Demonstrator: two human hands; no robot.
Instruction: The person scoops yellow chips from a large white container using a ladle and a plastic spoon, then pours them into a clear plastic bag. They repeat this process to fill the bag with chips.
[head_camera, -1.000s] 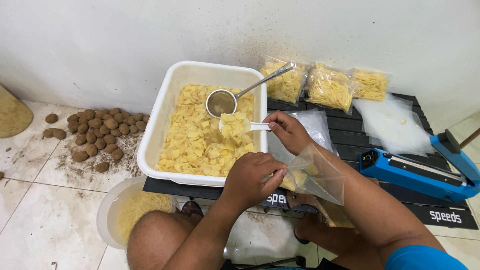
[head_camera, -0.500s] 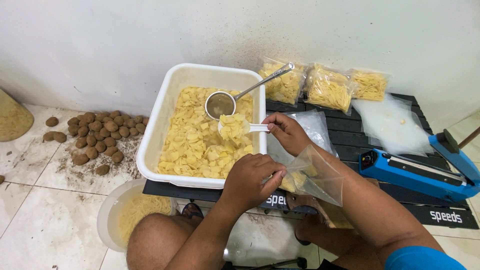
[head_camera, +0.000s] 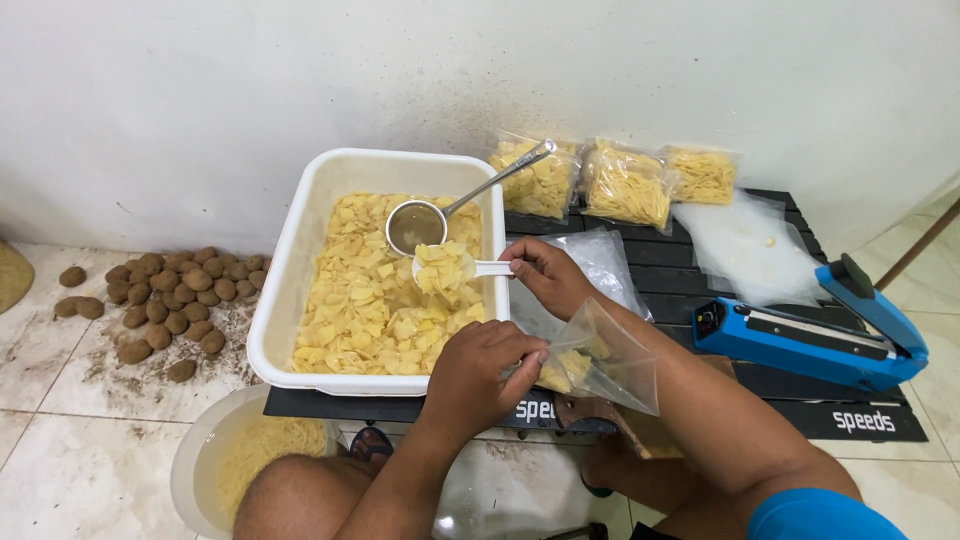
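Pinching the clear plastic bag open with left hand at the tub's near rim; gripping, fingers clamped, white scoop with right hand, heaped with yellow slices, over white tub; beyond, lying metal ladle.

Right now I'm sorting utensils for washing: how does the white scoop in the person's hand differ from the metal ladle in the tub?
The white scoop is plastic, while the metal ladle is steel with a long handle. The scoop is heaped with yellow slices; the ladle's bowl looks nearly empty. The right hand holds the scoop, whereas the ladle leans unheld against the white tub. Both sit over the slices.
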